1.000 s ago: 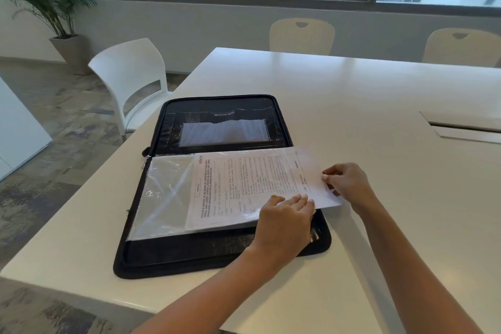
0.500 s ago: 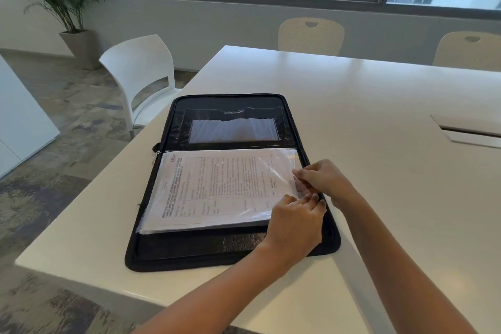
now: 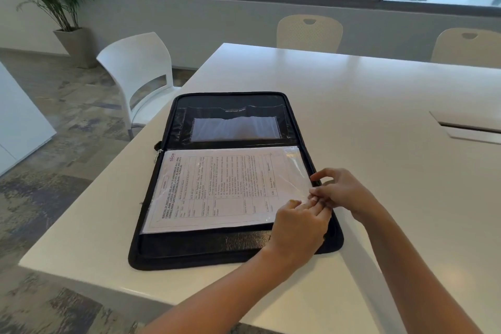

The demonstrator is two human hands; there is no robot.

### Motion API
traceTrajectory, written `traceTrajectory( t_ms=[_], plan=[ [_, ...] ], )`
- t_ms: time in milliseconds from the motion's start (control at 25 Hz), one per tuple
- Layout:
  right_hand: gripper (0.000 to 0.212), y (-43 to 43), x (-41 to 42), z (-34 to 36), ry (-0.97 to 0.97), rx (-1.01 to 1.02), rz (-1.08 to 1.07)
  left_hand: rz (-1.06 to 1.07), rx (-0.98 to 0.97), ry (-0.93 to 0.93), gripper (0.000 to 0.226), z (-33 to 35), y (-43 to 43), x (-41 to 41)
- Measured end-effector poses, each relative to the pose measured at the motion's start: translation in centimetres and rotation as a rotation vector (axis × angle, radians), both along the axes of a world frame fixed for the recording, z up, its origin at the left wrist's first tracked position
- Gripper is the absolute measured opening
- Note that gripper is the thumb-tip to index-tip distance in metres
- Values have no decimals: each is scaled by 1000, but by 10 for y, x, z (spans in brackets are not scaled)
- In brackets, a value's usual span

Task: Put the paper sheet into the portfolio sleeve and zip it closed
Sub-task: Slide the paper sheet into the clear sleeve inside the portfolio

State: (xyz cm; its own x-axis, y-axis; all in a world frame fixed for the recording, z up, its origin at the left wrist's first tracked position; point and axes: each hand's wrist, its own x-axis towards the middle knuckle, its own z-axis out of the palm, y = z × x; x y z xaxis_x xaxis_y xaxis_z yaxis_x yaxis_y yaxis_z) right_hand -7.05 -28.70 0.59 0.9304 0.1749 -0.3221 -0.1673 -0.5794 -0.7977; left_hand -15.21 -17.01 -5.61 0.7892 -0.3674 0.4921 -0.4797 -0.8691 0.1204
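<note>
A black zip portfolio [image 3: 233, 249] lies open on the white table [image 3: 379, 122]. A printed paper sheet [image 3: 217, 187] sits inside the clear plastic sleeve [image 3: 295, 163] on the near half, filling it from left to right. My left hand [image 3: 298, 228] rests on the sleeve's right end, fingers bent on the plastic. My right hand [image 3: 341, 190] touches the same open right edge of the sleeve, fingertips pinching at it beside my left fingers. The zip puller [image 3: 157, 153] hangs at the left hinge.
The far half of the portfolio has a clear pocket [image 3: 235, 127] with a label above it. A white chair [image 3: 138, 73] stands at the table's left, two beige chairs [image 3: 309, 32] at the far side. A cable hatch [image 3: 469, 127] is set in the table at right.
The sheet slid leftward fully into the sleeve; a second ago its right part stuck out past the portfolio. Both hands came together at the sleeve's right edge.
</note>
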Motion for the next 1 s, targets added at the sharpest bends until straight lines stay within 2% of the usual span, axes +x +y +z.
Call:
traceTrajectory(
  t_ms=[120,240,400,520,640,800,1000],
  plan=[
    [28,-11,-11,4,11,-16,18,-53,-2,-10,26,2,-5,-3],
    [28,-21,-23,6,14,-61,15,-127,-32,22,31,11,-3,-8],
    [24,-25,-44,4,-157,-196,-55,-208,-144,91,25,27,10,-9],
    [26,-27,-67,-2,-292,-342,-22,-129,-228,129,20,36,39,2],
    [37,-29,-84,-14,-252,-432,13,13,-291,134,20,41,86,23],
    [32,-30,-71,-22,-200,-489,10,102,-122,260,30,37,137,47],
    [19,-43,-12,-25,-199,-585,-126,19,57,383,45,24,154,54]
  ],
)
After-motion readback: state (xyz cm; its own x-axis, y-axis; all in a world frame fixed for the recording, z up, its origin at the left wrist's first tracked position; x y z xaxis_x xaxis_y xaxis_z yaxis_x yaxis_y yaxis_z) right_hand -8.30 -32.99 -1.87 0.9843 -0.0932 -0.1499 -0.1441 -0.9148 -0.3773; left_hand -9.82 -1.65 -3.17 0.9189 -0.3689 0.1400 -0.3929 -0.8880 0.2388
